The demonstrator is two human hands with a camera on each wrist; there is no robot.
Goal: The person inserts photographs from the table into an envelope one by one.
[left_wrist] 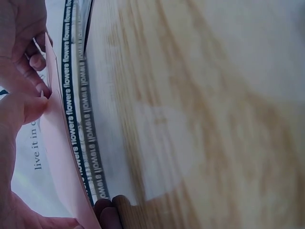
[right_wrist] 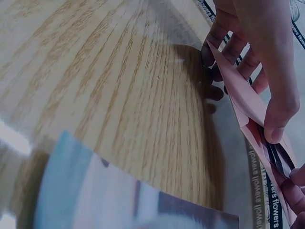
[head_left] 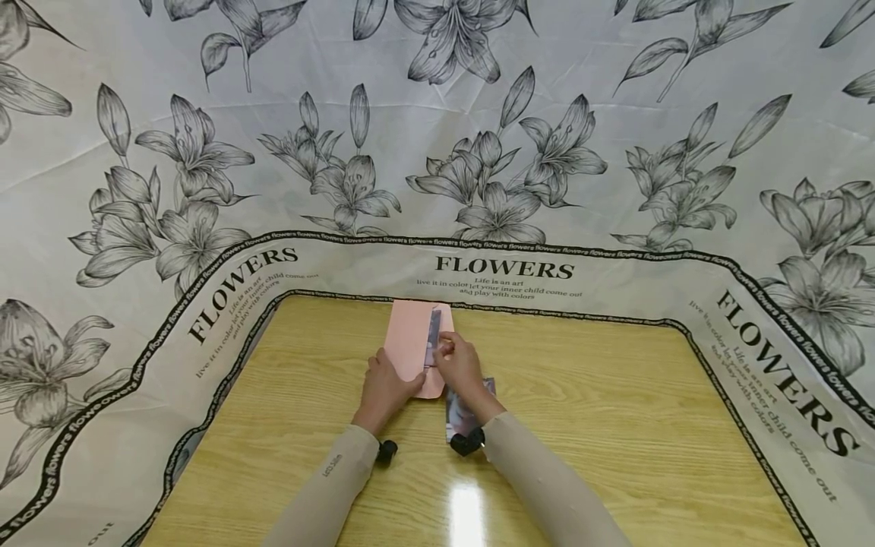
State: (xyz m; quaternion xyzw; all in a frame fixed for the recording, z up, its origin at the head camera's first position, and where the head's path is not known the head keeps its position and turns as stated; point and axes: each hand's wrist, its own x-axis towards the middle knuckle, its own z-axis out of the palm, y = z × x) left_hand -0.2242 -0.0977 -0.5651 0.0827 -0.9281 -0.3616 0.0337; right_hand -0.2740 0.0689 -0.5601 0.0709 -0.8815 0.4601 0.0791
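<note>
My left hand (head_left: 388, 386) grips a pink envelope (head_left: 405, 342) by its near left side, thumb at the open edge. Raised off the tabletop, the envelope has its opening toward the right. A dark-toned photo card (head_left: 434, 327) sits partly inside, a narrow strip of it showing. At that strip my right hand (head_left: 461, 371) pinches with thumb and fingers. In the right wrist view the envelope's mouth (right_wrist: 255, 131) gapes around dark card edges. A second photo print (head_left: 459, 418) lies under my right wrist, partly covered by it.
A wood-grain table (head_left: 601, 410) spreads around both hands. Behind it hangs a white cloth (head_left: 369, 266) printed with flowers and lettering, which also borders the table's sides. Black wrist cameras (head_left: 468, 441) sit at both cuffs.
</note>
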